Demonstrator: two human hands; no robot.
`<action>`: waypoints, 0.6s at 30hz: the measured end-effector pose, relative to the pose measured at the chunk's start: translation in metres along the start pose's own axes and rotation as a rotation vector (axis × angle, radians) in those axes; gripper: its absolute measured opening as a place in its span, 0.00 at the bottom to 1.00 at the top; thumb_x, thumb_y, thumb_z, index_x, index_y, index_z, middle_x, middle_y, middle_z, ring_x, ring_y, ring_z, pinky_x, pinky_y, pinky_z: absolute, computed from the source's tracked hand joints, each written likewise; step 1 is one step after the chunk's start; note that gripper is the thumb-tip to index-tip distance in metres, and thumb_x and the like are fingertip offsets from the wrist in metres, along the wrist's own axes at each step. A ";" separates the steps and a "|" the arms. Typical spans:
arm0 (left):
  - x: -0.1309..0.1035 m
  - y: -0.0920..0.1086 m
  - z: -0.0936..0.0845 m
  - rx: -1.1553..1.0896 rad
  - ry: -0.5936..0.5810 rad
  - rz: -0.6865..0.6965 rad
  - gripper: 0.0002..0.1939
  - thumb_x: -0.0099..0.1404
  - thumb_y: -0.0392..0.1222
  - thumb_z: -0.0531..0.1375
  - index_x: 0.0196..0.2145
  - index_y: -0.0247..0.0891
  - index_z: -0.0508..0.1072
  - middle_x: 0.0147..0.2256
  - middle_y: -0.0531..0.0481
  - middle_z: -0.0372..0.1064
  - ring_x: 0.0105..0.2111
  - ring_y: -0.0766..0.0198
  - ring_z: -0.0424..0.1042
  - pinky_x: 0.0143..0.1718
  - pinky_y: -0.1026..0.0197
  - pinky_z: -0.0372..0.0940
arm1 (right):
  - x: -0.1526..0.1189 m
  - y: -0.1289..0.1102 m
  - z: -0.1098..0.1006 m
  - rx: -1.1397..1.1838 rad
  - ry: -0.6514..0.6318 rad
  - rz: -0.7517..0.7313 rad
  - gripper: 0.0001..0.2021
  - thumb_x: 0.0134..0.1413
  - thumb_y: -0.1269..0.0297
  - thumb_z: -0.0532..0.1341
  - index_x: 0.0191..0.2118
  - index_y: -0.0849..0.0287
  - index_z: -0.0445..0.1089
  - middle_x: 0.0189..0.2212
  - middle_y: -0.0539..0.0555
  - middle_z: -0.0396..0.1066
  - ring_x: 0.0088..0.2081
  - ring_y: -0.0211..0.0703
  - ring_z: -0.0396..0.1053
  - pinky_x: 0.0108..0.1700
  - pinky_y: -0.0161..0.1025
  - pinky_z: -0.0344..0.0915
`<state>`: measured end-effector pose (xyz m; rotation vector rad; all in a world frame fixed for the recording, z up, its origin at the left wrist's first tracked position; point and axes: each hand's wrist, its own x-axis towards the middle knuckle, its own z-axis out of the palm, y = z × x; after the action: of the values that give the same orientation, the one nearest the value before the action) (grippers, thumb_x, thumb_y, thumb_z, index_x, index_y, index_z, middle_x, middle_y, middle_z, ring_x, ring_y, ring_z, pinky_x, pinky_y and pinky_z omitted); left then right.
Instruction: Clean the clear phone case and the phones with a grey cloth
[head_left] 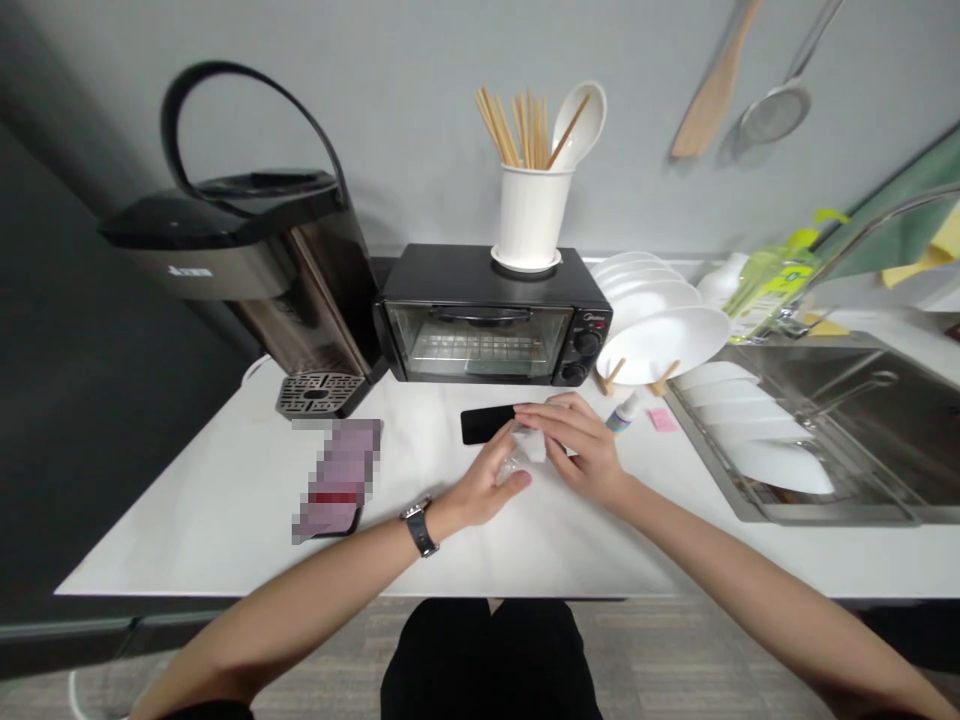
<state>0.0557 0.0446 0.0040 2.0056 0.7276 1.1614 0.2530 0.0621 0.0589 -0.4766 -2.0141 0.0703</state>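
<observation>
Head view, small whitish piece, glossy translucent plastic alongside

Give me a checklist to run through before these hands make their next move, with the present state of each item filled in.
1. Small clear-and-white item secured in the left hand: ok, it sits at the fingers.
2. Right hand gripping it too: cannot tell; its fingers reach over the top, but the contact is hidden.
3. Identity of the item: cannot tell, too small and blurred.
4. Fingers clear of the black slab on the counter: cannot tell; they overlap it in view.
5. Oven door shut: ok.
6. White cup of sticks upright on the oven: ok.
</observation>
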 end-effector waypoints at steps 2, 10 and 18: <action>0.002 0.000 -0.002 -0.012 0.008 0.063 0.45 0.71 0.78 0.46 0.68 0.40 0.65 0.58 0.33 0.70 0.62 0.44 0.69 0.64 0.38 0.67 | -0.006 0.007 0.006 -0.006 -0.004 -0.042 0.28 0.69 0.76 0.56 0.69 0.48 0.68 0.56 0.59 0.80 0.52 0.52 0.79 0.48 0.56 0.79; -0.002 -0.002 -0.002 0.031 -0.077 0.073 0.49 0.70 0.79 0.37 0.71 0.41 0.61 0.63 0.33 0.68 0.59 0.45 0.71 0.61 0.41 0.68 | -0.040 -0.004 0.020 -0.107 0.047 -0.116 0.30 0.70 0.78 0.57 0.74 0.58 0.61 0.58 0.61 0.79 0.64 0.53 0.73 0.58 0.54 0.81; -0.003 -0.003 0.003 -0.111 -0.030 0.161 0.46 0.73 0.75 0.41 0.76 0.44 0.54 0.67 0.35 0.64 0.61 0.44 0.69 0.63 0.41 0.65 | -0.030 0.006 0.001 -0.155 -0.016 -0.233 0.26 0.71 0.78 0.59 0.71 0.66 0.63 0.59 0.62 0.78 0.68 0.51 0.69 0.63 0.49 0.79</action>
<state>0.0562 0.0431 -0.0007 2.0123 0.4825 1.2331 0.2660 0.0571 0.0317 -0.3362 -2.0864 -0.2270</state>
